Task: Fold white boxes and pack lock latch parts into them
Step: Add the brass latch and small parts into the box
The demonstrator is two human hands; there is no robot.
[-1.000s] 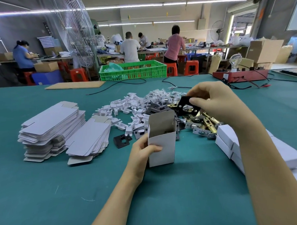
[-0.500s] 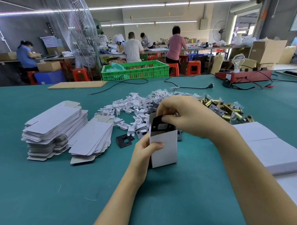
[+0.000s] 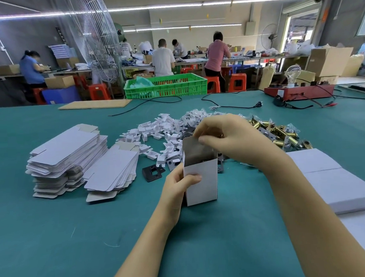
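Gripping the upright white box [image 3: 200, 184] low down, the left hand [image 3: 178, 185] could let it tip as the curled right hand [image 3: 229, 136], its hold unclear, presses above.

A white box [image 3: 201, 183] stands upright, top flap open; brass latch parts [image 3: 280, 132] lie heaped at its two o'clock.

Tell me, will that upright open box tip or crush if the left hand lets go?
The open box stands tall on a narrow base, so it likely tips easily. Its thin card walls probably dent under a squeeze; the left hand steadies it.
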